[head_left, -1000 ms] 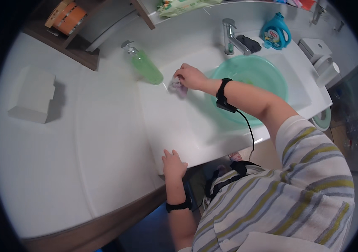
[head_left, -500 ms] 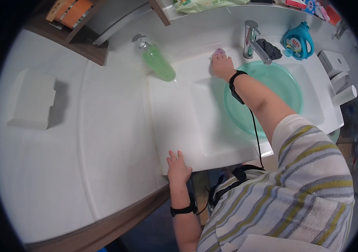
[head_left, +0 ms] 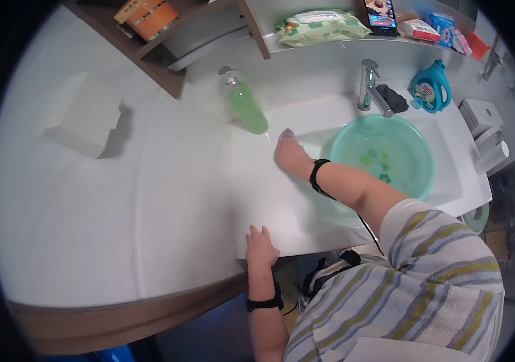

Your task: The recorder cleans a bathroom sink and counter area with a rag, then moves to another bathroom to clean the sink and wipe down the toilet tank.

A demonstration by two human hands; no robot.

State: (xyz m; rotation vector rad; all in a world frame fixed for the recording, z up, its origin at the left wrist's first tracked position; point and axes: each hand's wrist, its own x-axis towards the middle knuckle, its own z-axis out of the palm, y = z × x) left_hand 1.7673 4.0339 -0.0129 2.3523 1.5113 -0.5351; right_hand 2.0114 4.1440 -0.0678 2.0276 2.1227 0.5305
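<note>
My right hand (head_left: 293, 158) presses down on the white sink's left ledge, its fingers closed over a small purple cloth (head_left: 286, 134); only a bit of the cloth shows past the hand. Just beyond it stands a pump bottle (head_left: 246, 108) of green liquid. My left hand (head_left: 261, 246) rests at the sink's front left corner, fingers spread, holding nothing. To the right of my right hand, a green plastic basin (head_left: 411, 130) sits in the white sink (head_left: 269, 208), with a patterned bottom.
At the back are a chrome faucet (head_left: 367, 84), a dark crumpled cloth (head_left: 392, 99) and a teal detergent bottle (head_left: 431, 87). A shelf above bears a green wipes pack (head_left: 322, 27) and a phone (head_left: 380, 17). White holders (head_left: 480, 120) hang at right.
My right hand has moved left and nearer with the purple cloth, from behind the basin to the left ledge. My left hand stays at the front corner. The view has shifted slightly.
</note>
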